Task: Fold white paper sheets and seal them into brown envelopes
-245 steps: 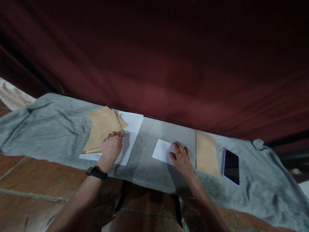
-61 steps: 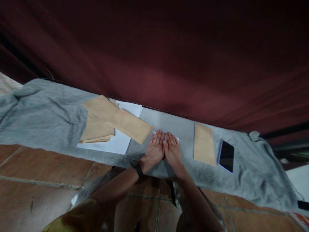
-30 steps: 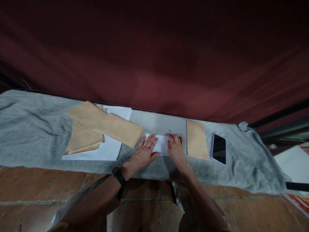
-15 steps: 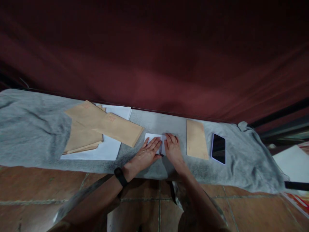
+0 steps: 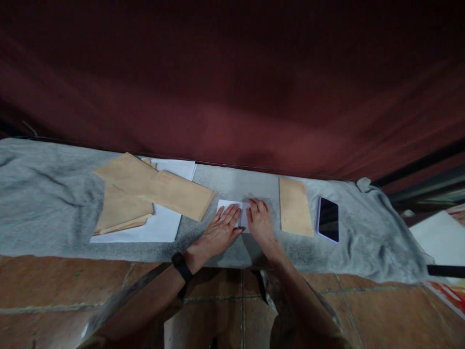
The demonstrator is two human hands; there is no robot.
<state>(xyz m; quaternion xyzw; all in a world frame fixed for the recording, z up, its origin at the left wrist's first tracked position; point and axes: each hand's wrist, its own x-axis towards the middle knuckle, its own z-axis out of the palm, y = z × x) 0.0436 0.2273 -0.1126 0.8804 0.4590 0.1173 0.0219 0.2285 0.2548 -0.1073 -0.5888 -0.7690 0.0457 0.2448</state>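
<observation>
A small folded sheet of white paper lies on the grey cloth in front of me. My left hand rests flat on its left part, fingers stretched out and thumb pointing right. On the paper's right edge lies my right hand, its fingers extended and pressed down, partly hiding that side. To the left, several brown envelopes overlap on a stack of white paper. A single brown envelope lies to the right of my right hand.
A phone with a purple edge lies right of the single envelope. Grey cloth covers the long narrow surface, bunched at the right end. A dark red curtain hangs behind it. White paper sits at the far right.
Both hands stay on the small paper with almost no movement. The whole view has shifted very slightly.
</observation>
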